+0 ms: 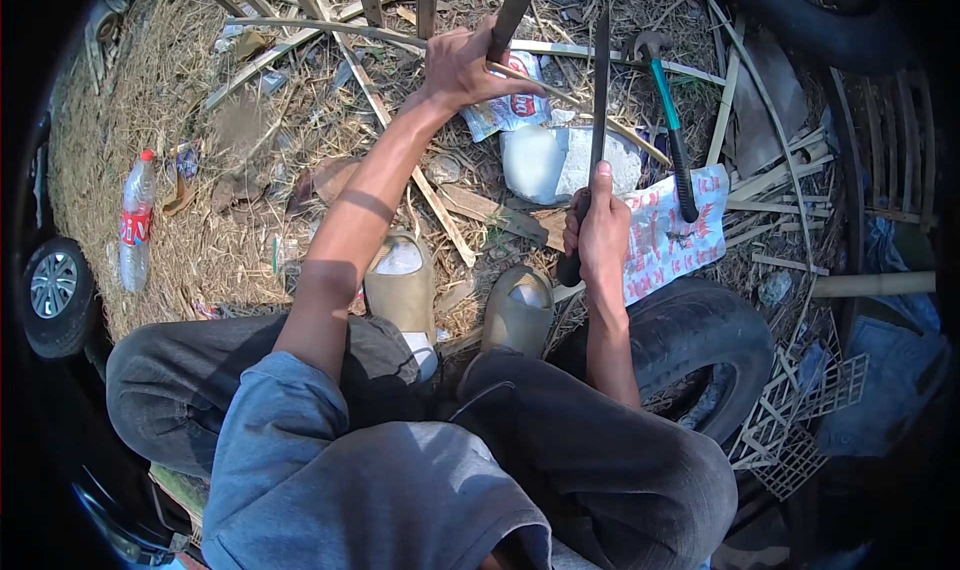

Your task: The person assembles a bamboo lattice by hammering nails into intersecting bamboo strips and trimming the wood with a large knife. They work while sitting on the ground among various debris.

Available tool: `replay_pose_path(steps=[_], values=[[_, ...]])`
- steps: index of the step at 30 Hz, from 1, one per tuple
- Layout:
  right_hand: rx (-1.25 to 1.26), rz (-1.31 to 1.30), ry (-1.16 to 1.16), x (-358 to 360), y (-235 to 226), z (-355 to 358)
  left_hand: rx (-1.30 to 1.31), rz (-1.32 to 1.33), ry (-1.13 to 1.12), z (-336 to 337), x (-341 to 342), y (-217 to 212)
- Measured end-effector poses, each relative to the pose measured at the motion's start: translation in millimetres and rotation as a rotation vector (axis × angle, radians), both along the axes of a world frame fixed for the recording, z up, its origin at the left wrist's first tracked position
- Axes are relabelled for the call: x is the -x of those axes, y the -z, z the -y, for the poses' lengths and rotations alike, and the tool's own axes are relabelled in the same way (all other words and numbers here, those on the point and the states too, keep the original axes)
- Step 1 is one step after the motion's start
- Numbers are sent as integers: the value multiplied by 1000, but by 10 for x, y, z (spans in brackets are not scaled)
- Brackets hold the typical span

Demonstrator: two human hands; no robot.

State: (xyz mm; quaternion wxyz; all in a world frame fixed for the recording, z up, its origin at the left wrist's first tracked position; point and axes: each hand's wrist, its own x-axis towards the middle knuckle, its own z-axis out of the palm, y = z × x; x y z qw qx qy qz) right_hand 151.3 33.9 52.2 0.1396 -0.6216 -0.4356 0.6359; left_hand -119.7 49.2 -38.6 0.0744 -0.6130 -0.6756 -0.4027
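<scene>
My left hand [465, 68] reaches forward and is closed around a bamboo slat [517, 8], where it meets a thin crosswise strip [590, 108]; the thumb points right along that strip. Part of the grip is hidden behind the fingers. In my right hand [603, 230] is a machete [601, 90], held by its dark handle with the long blade pointing away from me and the thumb up against its base. The blade stands apart from the slat. To its right lies a claw hammer [668, 110] with a teal and black handle, partly over a red-and-white printed sheet [680, 232].
A pale stone block [575, 165] lies ahead of my sandals [400, 285]. An old tyre [690, 340] is beside my right knee. Loose bamboo strips [785, 195] are scattered at the right. A plastic bottle [137, 220] with a red cap lies on dry grass at the left.
</scene>
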Motion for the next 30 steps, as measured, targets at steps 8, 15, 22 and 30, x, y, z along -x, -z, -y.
replay_pose_path(steps=[8,15,22,30], values=[[-406,-239,113,301,-623,-171,127,-8,-14,159,73,13],[175,-98,83,235,-82,-153,48,-39,26,151,166,103],[-232,-162,121,218,-787,-357,78,-17,26,121,115,101],[197,35,86,117,-259,-327,85,115,79,45,16,-135]])
